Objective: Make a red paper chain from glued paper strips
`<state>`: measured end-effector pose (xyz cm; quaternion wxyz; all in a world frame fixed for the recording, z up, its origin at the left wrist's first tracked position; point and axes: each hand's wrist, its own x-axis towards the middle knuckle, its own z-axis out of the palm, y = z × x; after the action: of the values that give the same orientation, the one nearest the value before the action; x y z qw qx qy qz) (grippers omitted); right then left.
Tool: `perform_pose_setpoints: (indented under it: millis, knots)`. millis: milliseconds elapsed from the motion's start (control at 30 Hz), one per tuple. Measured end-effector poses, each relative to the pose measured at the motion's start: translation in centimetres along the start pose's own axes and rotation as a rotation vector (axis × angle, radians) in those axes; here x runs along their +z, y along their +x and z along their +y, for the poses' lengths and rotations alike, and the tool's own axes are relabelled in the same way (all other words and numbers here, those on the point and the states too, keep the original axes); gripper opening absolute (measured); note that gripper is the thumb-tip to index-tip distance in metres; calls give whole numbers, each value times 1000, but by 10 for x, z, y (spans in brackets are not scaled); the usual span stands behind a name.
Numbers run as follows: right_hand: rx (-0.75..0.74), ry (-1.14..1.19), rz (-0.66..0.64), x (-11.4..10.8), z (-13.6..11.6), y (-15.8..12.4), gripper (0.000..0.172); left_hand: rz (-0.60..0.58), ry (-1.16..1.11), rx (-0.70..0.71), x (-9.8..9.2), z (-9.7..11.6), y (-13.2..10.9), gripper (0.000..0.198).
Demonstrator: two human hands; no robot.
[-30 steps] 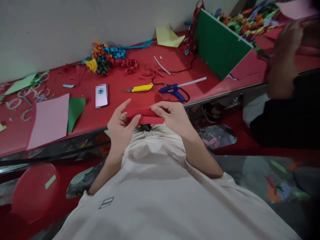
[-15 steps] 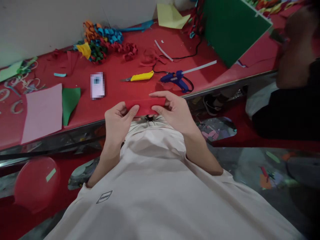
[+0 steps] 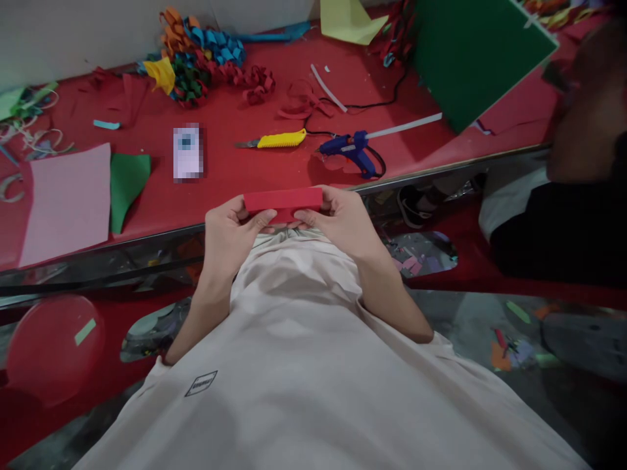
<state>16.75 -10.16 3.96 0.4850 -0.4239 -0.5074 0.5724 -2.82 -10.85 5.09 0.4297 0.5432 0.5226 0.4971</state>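
A folded piece of red paper (image 3: 283, 199) stretches between both hands, close to the table's front edge and above my lap. My left hand (image 3: 230, 235) grips its left end, thumb on the near face and fingers behind. At the other end my right hand (image 3: 343, 222) pinches it the same way. A crease runs lengthwise, so its upper strip tilts differently from the lower part. Beyond it on the table lie a yellow utility knife (image 3: 281, 140) with its blade out to the left and a blue glue gun (image 3: 350, 149) with a glue stick in its back.
On the red table (image 3: 225, 170) are a phone (image 3: 187, 151), pink paper (image 3: 68, 202), green paper (image 3: 128, 183) and a pile of curled paper strips (image 3: 196, 65). A green board (image 3: 480, 59) stands at right. Another person's arm (image 3: 582, 111) is beside it. A red stool (image 3: 53, 352) stands lower left.
The red paper's upper strip now shows as a distinct folded band. My right fingers, previously stretched along the top edge, have drawn back to its right end. The view has shifted slightly.
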Motion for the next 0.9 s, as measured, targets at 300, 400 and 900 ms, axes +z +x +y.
perform_pose_setpoints:
  millis: [300, 400, 900]
  knots:
    - [64, -3, -32, 2, 5, 4, 31, 26, 58, -15, 2, 2, -6, 34]
    - [40, 24, -36, 2, 5, 3, 37, -1, 29, -72, 0, 0, -4, 36]
    - [147, -44, -93, -6, 0, -2, 26, -89, -6, -141, -1, 1, -8, 42]
